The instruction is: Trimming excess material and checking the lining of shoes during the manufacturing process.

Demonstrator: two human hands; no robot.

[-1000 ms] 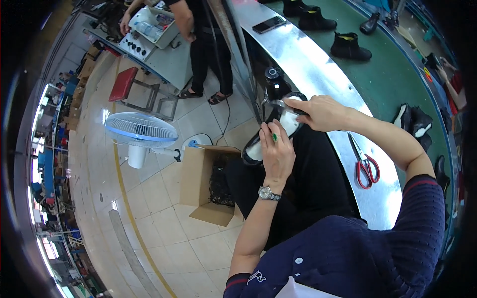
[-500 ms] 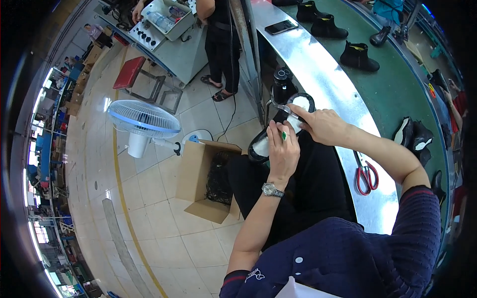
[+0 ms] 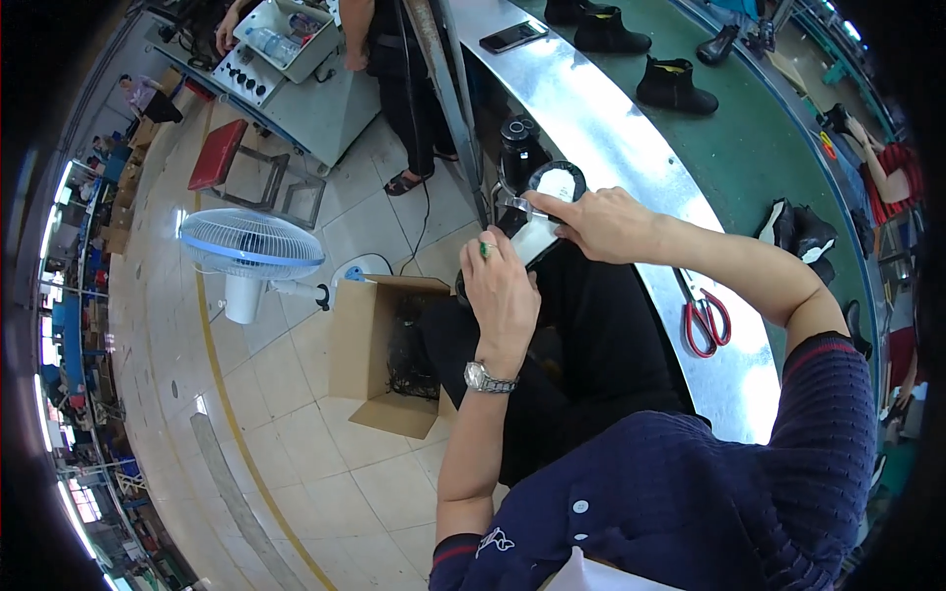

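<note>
A black shoe [image 3: 537, 239] lies over my lap with its white underside turned up, partly covered by my hands. Around its nearer part sits my left hand [image 3: 501, 291], closed on it, with a green ring on one finger and a watch at the wrist. My right hand [image 3: 613, 227] is over the middle of the shoe, index finger stretched along a small shiny metal tool [image 3: 515, 203]. Its other fingers are curled around the tool, whose exact kind I cannot make out. Red-handled scissors [image 3: 706, 323] rest on the metal ledge [image 3: 631, 148] beside my right forearm.
Black boots [image 3: 678, 86] stand on the green belt [image 3: 719, 163] beyond the ledge. A phone [image 3: 513, 36] lies on the ledge. Left of my legs are an open cardboard box [image 3: 355, 340] and a fan [image 3: 251, 246]. A black container [image 3: 520, 153] stands past the shoe. Another person [image 3: 404, 98] stands by a workbench.
The whole view has shifted, so the surroundings appear farther left. My left hand has drawn back along the shoe toward its nearer end, uncovering more white. My right hand still holds the tool.
</note>
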